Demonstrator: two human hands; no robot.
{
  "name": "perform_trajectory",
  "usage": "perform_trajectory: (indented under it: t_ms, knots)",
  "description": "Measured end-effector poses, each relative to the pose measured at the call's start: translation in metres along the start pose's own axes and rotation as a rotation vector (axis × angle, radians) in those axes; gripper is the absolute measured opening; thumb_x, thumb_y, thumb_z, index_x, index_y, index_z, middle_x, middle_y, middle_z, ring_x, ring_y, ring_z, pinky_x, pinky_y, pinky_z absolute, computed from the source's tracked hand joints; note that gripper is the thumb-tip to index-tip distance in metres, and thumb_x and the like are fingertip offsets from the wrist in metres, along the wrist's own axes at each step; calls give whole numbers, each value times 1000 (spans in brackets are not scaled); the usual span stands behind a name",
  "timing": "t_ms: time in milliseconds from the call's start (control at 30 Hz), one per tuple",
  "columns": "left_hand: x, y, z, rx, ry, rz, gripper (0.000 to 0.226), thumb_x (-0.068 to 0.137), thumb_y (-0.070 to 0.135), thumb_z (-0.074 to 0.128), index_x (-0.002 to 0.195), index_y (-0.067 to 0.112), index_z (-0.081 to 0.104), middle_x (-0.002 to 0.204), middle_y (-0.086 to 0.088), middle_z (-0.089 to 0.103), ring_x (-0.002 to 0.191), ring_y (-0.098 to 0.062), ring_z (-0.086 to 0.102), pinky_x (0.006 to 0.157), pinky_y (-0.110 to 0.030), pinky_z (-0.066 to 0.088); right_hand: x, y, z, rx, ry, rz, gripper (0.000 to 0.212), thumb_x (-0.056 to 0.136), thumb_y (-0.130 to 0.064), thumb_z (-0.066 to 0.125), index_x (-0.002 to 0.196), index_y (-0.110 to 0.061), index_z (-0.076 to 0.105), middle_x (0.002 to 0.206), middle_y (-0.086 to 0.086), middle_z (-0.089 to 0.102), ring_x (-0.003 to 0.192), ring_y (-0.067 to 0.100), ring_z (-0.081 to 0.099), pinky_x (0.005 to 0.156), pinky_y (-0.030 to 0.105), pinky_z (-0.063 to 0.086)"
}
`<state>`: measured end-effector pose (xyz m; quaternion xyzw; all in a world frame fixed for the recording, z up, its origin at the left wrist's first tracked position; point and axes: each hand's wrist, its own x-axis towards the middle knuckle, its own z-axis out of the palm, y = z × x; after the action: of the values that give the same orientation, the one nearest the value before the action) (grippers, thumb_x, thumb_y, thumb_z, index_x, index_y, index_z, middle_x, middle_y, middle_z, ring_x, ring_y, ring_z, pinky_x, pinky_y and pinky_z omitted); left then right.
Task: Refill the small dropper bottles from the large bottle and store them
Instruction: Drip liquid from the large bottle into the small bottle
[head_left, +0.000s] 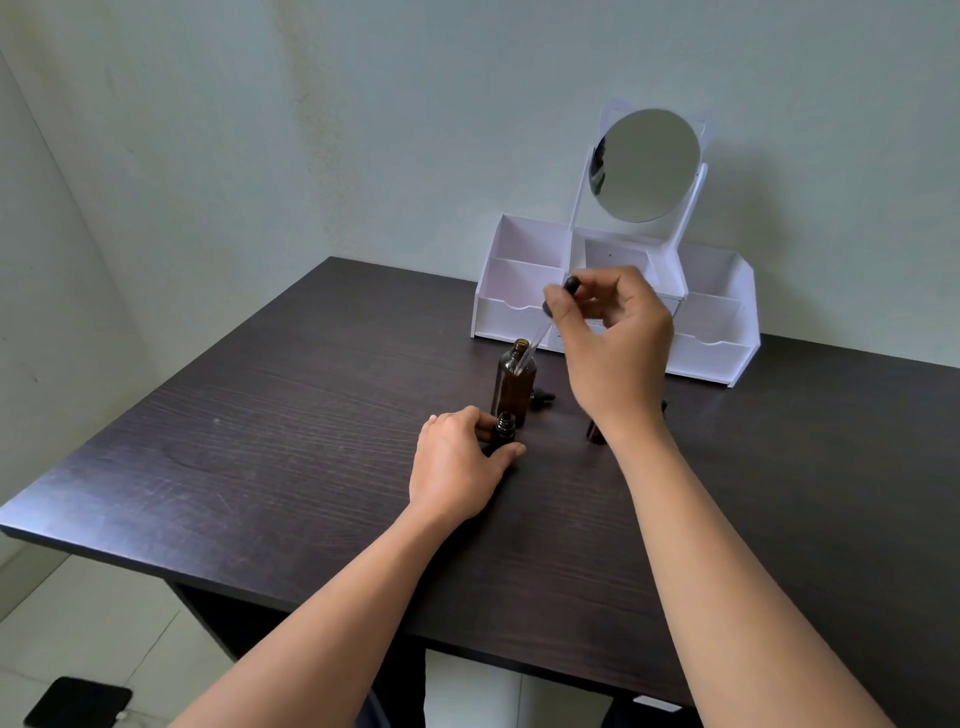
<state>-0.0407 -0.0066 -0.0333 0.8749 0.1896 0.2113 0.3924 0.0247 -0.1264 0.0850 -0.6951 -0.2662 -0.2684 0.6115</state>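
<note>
The small dropper bottle (505, 430) stands open-necked on the counter (260, 441) just below the middle of the frame. The left hand (457, 467) curls its thumb and fingers round the base, most likely to steady it for filling. Directly behind it, nearly touching, stands the large bottle (514, 387), uncapped and upright.

The right hand (613, 338) hangs above them, pinching the black bulb of a dropper (570, 286). Its glass tube slants down-left to the large bottle's neck. Whether the tip is inside the mouth or in front of it cannot be told.

A second small bottle (596, 432) shows partly behind the right wrist, and a loose cap (543, 397) lies beside the large bottle. The white organiser (717, 358) with its mirror (644, 163) waits at the back, probably for storage.
</note>
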Motion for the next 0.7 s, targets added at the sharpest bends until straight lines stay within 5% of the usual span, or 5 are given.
perform_trajectory:
  t_ms: [200,700]
  knots:
    - [1,-2,2,-16,-3,-8,38,78,50,80,104,25,70,94,15,69,102,-8,59,104,-41,46,17,-3,-2,42,84,-56,16,87,-17,76,95,-10,65,84,-6,68,80,18,71,78,35,58]
    - [2,-3,3,10,-7,-10,40,77,53,80,105,27,69,95,15,68,102,-9,58,96,-39,51,18,20,18,-87,-79,31,13,86,-19,76,93,-17,65,84,-11,68,78,11,70,77,33,58]
